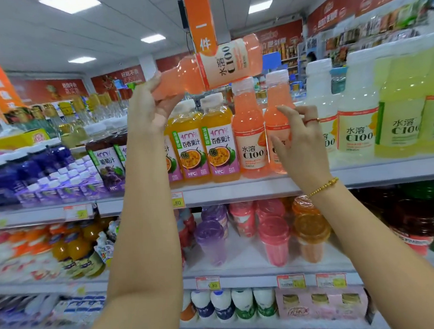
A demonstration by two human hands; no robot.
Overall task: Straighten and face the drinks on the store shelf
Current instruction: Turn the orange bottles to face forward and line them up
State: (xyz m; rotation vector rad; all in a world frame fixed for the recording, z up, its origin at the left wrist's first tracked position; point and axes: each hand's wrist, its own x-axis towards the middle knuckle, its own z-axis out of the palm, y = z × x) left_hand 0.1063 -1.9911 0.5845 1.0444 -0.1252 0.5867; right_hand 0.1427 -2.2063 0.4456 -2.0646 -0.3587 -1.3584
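Left hand [146,110] gripping lifted bottle [221,64] by neck, holding it sideways above shelf [237,188]. Right hand [299,145] open, fingers spread at standing bottle [277,92]. Mid-placement, likely; next move probably needing upright turn, label forward.

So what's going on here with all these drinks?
A person is tidying a shop shelf of bottled drinks. Their left hand grips a raised pink bottle by its cap end, tipped on its side above the row. Their right hand is spread in front of a standing pink bottle, not clearly gripping it. Orange juice bottles stand just beside the pink ones.
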